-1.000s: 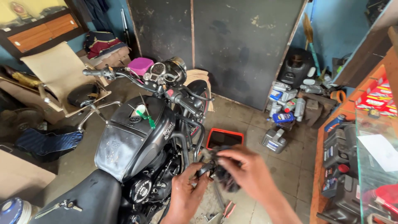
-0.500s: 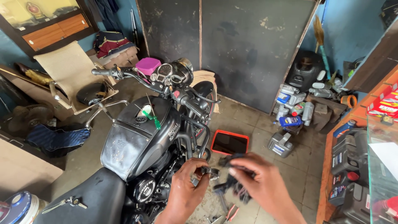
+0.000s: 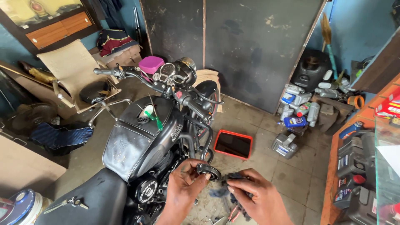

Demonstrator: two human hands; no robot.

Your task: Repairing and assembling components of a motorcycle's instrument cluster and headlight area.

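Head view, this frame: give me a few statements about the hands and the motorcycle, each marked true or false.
1. The left hand holds a small round black part. True.
2. The right hand grips a hammer. False: it holds a dark rag.
3. A green-handled screwdriver lies on the fuel tank. True.
4. The red-rimmed tray sits on the seat. False: it lies on the floor beside the motorcycle.
5. Keys lie on the seat. True.

Blue walls [image 3: 358, 25], dark board [image 3: 250, 46], tiled floor [image 3: 291, 179].
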